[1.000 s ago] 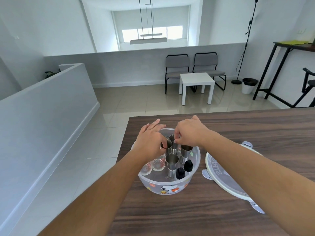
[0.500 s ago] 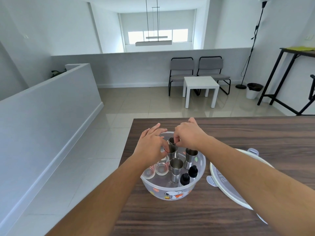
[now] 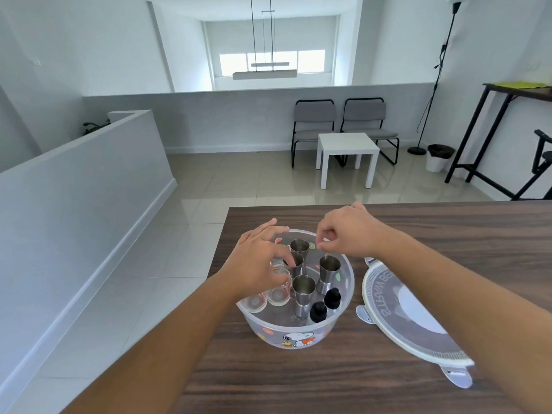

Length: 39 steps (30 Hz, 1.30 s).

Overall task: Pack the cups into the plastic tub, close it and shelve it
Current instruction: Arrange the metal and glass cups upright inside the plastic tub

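A translucent plastic tub [image 3: 299,339] with a cartoon dog print stands near the left end of the wooden table [image 3: 448,234]. Inside it stand several steel cups [image 3: 303,286], two clear glass cups [image 3: 279,292] and two small black-capped bottles [image 3: 331,297]. My left hand [image 3: 258,264] hovers over the tub's left side, fingers spread, thumb touching the rim of a steel cup [image 3: 296,260]. My right hand [image 3: 348,231] is above the tub's far right rim, fingertips pinched together with nothing in them. The round lid [image 3: 388,294] lies flat on the table to the right of the tub, partly under my right forearm.
The table's left edge runs close beside the tub, with tiled floor below. Beyond the table are a white side table [image 3: 346,147], two grey chairs [image 3: 313,118], a floor lamp, a bin and a tall dark table [image 3: 507,91] at the right wall.
My right hand has come off the far steel cup and moved up and to the right, clear of the cups. My left hand has stayed over the tub's left side.
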{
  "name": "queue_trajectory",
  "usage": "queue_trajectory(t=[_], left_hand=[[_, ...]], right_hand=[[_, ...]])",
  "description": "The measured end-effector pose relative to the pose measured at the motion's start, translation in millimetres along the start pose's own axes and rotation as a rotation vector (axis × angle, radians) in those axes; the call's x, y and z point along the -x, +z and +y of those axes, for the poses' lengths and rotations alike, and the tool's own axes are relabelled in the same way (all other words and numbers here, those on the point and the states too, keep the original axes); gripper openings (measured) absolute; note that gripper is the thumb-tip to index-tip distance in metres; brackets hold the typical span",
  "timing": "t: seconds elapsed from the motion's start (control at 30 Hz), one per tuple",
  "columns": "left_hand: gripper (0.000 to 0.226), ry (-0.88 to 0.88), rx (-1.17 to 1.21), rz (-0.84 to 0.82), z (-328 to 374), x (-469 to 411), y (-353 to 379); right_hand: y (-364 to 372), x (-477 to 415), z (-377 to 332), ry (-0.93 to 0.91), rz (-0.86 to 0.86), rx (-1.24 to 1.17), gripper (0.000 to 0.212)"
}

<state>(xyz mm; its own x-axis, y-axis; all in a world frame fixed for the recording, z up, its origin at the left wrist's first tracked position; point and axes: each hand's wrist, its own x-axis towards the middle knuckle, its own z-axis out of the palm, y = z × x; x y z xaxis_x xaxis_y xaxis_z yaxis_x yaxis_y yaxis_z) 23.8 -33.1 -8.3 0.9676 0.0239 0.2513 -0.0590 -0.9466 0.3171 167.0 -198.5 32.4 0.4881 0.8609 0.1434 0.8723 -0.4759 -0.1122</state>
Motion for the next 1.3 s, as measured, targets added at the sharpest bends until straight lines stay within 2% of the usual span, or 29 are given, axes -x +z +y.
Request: queue_trajectory(t=[0.13,0.27,0.4,0.67,0.9,1.0,1.13,1.3], left_hand=[[0.019,0.071,0.019,-0.072,4.1,7.7,-0.3],[0.018,0.096,-0.021,-0.106,9.1,5.5,6.5],[0.010,0.091,-0.044,-0.071,9.6,4.5,12.0],[0.008,0.068,-0.032,-0.016,9.4,7.4,14.4],[0.010,0.067,-0.033,0.009,10.8,6.0,16.7],[0.011,0.058,-0.010,0.013,8.1,7.3,18.1],[0.015,-0.017,0.013,0.041,0.4,4.5,11.0],[0.015,-0.067,-0.026,0.025,-0.7,-7.3,9.0]], right_hand=[[-5.9,24.5,3.5,-0.008,-0.167,0.041,0.008],[7.5,27.6,-1.9,-0.008,-0.228,0.152,0.010],[22.8,24.2,-4.8,-0.011,-0.164,0.204,0.008],[37.1,13.4,-5.7,0.015,-0.018,0.243,0.017],[38.4,9.7,-7.0,0.032,0.015,0.165,0.010],[28.7,16.5,-6.6,0.028,0.039,0.095,0.014],[14.1,29.3,-11.5,-0.062,-0.087,-0.074,0.016],[18.7,25.8,-24.6,-0.112,-0.206,-0.038,0.023]])
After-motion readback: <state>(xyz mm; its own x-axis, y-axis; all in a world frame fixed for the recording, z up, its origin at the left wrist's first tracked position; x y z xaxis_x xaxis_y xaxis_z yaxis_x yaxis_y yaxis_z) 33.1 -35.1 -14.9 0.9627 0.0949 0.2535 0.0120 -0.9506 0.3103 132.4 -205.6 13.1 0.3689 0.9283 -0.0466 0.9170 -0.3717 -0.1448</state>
